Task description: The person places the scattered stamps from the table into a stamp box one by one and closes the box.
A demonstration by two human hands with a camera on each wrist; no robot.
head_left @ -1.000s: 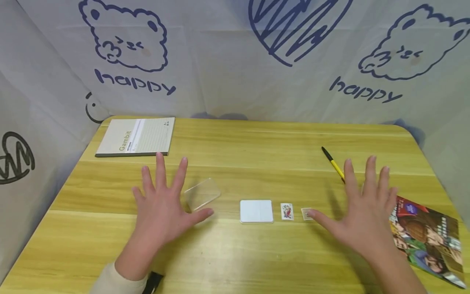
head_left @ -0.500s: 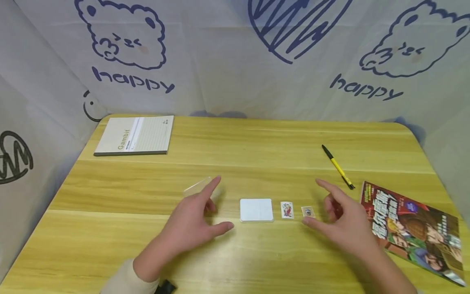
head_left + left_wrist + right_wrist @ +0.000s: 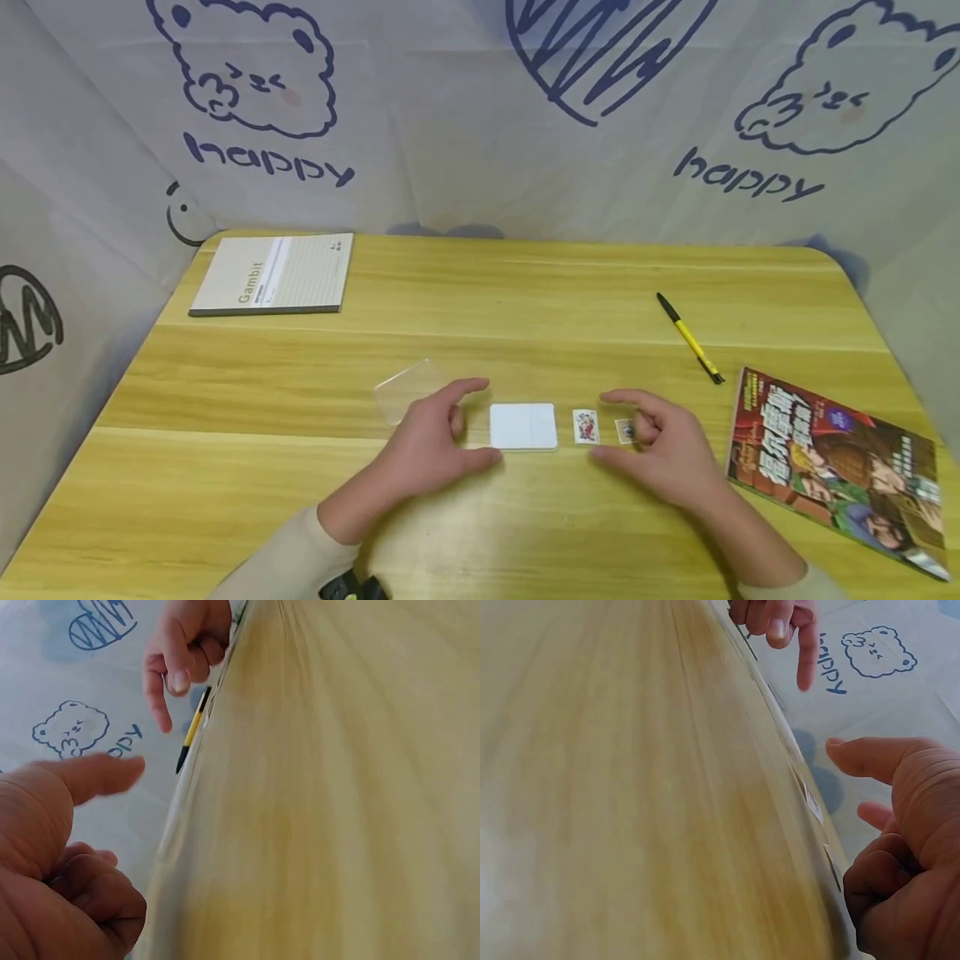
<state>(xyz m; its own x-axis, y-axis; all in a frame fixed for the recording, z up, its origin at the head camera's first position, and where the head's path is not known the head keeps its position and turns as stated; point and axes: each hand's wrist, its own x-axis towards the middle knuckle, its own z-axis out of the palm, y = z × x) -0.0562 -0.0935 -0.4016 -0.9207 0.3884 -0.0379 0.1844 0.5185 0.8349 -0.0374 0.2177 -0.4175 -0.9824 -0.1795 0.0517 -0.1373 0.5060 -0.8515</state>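
In the head view my left hand (image 3: 429,450) is above the table, left of a white flat rectangular case (image 3: 522,426). Its thumb and index finger reach out apart, the other fingers curl in, and nothing is held. My right hand (image 3: 669,450) has a like pose on the right, also holding nothing. Between the case and that hand lies a small stamp with a colourful picture (image 3: 586,426). A second small stamp (image 3: 624,431) is partly hidden by the right fingers. A clear plastic cover (image 3: 405,387) lies behind my left hand, partly covered by it.
A Gambit notebook (image 3: 272,275) lies at the back left of the wooden table (image 3: 495,325). On the right are a yellow and black pen (image 3: 688,337) and a book with a colourful cover (image 3: 840,471). White cloth with drawings hangs behind.
Both hands have come inward from a wide, spread-finger pose toward the white case. Their outer fingers have curled while thumbs and index fingers stay extended. The objects on the table lie as before.
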